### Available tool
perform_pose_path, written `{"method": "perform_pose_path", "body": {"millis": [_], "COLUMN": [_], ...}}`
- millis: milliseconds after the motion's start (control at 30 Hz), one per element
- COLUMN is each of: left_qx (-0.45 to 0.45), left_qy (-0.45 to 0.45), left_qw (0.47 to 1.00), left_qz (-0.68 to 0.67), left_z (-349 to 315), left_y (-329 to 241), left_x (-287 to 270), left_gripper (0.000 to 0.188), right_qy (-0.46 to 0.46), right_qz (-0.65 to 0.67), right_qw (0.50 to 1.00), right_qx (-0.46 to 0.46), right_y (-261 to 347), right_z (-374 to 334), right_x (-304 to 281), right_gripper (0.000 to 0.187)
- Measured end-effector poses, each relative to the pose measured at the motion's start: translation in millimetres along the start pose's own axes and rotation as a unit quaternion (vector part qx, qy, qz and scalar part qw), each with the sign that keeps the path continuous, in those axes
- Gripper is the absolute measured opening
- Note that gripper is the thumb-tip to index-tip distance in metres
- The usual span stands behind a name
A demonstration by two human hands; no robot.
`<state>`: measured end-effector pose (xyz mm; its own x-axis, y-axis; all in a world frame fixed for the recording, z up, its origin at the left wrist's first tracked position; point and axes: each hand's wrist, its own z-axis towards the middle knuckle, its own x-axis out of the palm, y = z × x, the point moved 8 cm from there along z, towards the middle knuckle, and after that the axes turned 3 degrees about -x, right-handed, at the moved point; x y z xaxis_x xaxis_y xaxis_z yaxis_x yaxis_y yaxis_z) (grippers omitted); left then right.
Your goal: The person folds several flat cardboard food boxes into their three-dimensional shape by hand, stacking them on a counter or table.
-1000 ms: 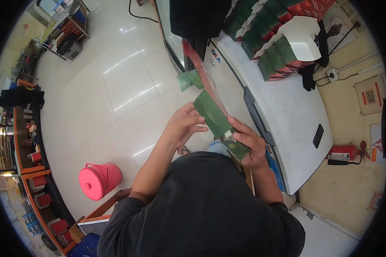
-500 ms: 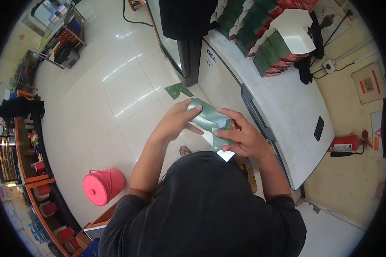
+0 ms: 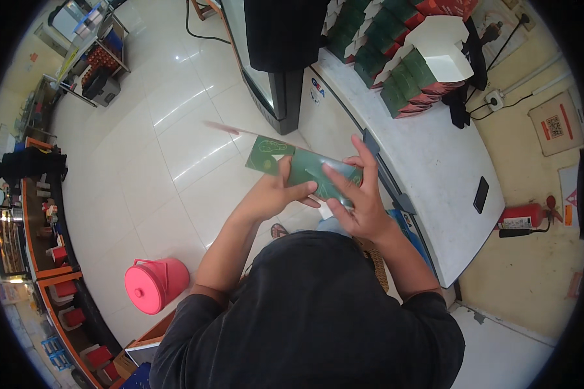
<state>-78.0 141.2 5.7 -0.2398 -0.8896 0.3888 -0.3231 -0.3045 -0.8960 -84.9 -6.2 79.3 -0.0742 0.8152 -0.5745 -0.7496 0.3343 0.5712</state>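
In front of my chest I hold a partly folded green cardboard box (image 3: 268, 155) with pale line drawings on its panels. My left hand (image 3: 267, 198) is closed around its lower left part, thumb lying across the green face. At the other end my right hand (image 3: 371, 206) grips the card, with fingers on the front face and one finger raised past the upper edge. A thin reddish flap, smeared by motion, sticks out from the upper left. The underside of the box is hidden.
To the right stands a white chest freezer (image 3: 428, 175). Stacked green and red boxes (image 3: 412, 81) and a black phone (image 3: 481, 194) lie on it. A red fire extinguisher (image 3: 522, 217) is by the wall. A pink lidded bucket (image 3: 156, 285) stands on the tiled floor at left.
The box has turned and opened out toward the left, showing a longer green panel. My right hand has lifted its fingers and shifted its hold, while my left hand has moved slightly down.
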Motion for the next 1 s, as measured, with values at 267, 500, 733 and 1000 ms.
{"method": "perform_pose_path", "body": {"millis": [267,500,733,1000], "left_qx": [0.019,0.069,0.063,0.053], "left_qy": [-0.153,-0.251,-0.143,-0.041], "left_qw": [0.985,0.964,0.965,0.957], "left_qz": [-0.082,-0.046,-0.209,-0.281], "left_z": [13.7,9.4,24.6,35.3], "left_y": [-17.2,-9.6,6.3,-14.7], "left_x": [-63.1,-67.9,-21.2,-20.7], "left_gripper": [0.063,0.027,0.021,0.044], "right_qy": [0.029,0.019,-0.155,0.051], "right_qz": [0.051,-0.021,-0.052,0.044], "right_qw": [0.998,0.998,0.985,0.997], "right_qx": [0.035,-0.051,-0.049,-0.032], "right_y": [-26.5,-15.6,-5.1,17.6], "right_z": [7.2,7.7,-1.5,17.1], "right_x": [-1.4,-8.6,7.6,25.3], "right_gripper": [0.054,0.053,0.054,0.104]}}
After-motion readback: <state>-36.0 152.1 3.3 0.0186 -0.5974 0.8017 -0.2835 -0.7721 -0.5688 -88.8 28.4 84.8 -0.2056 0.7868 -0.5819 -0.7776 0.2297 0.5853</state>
